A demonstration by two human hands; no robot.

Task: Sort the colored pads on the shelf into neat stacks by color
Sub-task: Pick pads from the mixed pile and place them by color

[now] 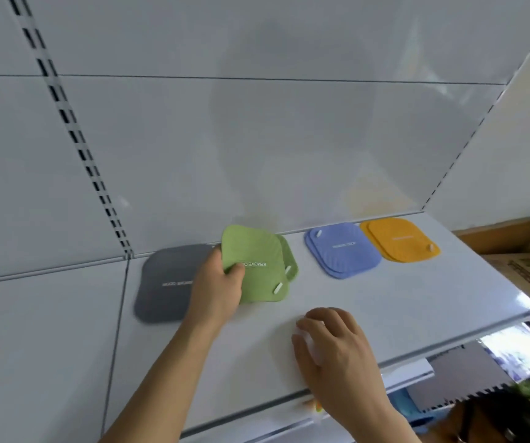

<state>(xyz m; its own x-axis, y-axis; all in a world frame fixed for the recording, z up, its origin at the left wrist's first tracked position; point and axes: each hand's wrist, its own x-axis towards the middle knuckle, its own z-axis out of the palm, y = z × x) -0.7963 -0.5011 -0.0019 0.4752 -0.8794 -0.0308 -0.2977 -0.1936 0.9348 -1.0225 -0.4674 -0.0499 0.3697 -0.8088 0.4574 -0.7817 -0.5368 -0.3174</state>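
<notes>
Shelf [369,314], glossy white and flat, carries a row of rounded-square pads along its back edge, under a white slotted back panel [193,139].

The left hand [217,290] reaches forward on an outstretched bare forearm and pinches the top green pad [252,263] at its left edge, thumb on the upper face and the fingers hidden beneath. That pad is tilted, its far edge raised toward the back panel, and it overlaps a second green pad [291,262] that shows only as a sliver on the right. Both have a fine ribbed texture, a small white tab near one corner and white lettering.

The right hand [330,340] hovers low near the shelf's front edge, fingers loosely curled and holding nothing; blur makes it unclear whether the fingertips touch the surface.

Left of the green pair lies the grey pad [161,282], smooth and matte, its right side covered by the left hand. To the right sit the blue pads [342,249], two stacked slightly askew, then the orange pads [399,239], likewise two, nearest the back right corner.

A cardboard box [525,260] is cut off at the right edge.
</notes>
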